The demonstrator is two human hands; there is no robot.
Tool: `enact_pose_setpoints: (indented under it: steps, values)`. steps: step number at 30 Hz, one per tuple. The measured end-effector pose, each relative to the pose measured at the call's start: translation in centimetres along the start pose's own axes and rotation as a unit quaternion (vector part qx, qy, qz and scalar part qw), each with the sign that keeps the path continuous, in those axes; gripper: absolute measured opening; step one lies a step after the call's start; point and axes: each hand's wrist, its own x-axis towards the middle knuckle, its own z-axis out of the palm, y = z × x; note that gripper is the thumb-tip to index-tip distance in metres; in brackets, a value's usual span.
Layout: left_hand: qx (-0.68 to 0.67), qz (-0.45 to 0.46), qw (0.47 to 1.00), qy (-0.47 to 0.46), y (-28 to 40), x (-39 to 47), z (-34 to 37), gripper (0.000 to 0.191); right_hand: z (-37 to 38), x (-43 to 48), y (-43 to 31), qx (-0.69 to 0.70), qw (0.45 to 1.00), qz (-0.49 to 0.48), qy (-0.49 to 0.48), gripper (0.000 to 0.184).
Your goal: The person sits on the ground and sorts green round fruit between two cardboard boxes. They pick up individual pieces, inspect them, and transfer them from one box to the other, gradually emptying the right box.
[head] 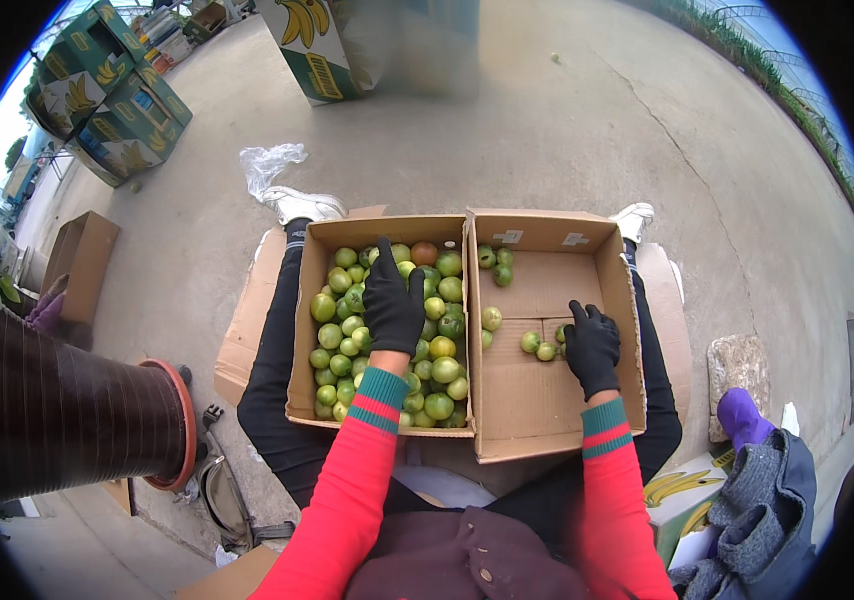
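Observation:
Two cardboard boxes stand side by side between the person's legs. The left box (379,227) is filled with green tomatoes (328,335), with one reddish-brown tomato (424,253) near its far wall. My left hand (394,307), in a black glove, lies over these tomatoes with index finger and thumb spread. In the right box (517,405), a few small green tomatoes (503,256) sit in the far left corner and others lie along the left wall. My right hand (592,345), also gloved, is at a small green tomato (546,351) group near the middle; its palm side is hidden.
Flattened cardboard (243,322) lies under the legs. A dark ribbed pot (81,405) is at left, a belt bag (224,487) beside it. Banana cartons (126,120) are stacked far left; another carton (322,60) stands ahead. A plastic bag (265,165) and stone block (738,375) lie on the floor.

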Motion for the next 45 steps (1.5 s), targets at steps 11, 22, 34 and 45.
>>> enact_pose_setpoints:
  steps: [11, 22, 34, 45]
  values:
    - [0.145, 0.058, 0.982, -0.107, -0.8, -2.9, 0.8, 0.039, 2.5, 1.8, 2.3, -0.139, 0.987, 0.03, -0.069, 0.038]
    - [-0.096, 0.195, 0.971, -0.103, 5.2, -3.4, -1.8, 0.059, -2.7, -0.8, -8.3, 0.582, 0.811, 0.032, 0.051, 0.024]
    - [0.007, 0.023, 0.999, -0.045, 1.9, -5.2, 0.8, 0.072, -0.4, -1.9, -1.6, 0.046, 0.997, 0.04, -0.047, 0.03]
    - [-0.102, 0.186, 0.975, -0.062, 5.0, -5.4, -0.3, 0.059, -0.4, -1.4, -2.9, 0.435, 0.899, 0.053, 0.012, 0.041]
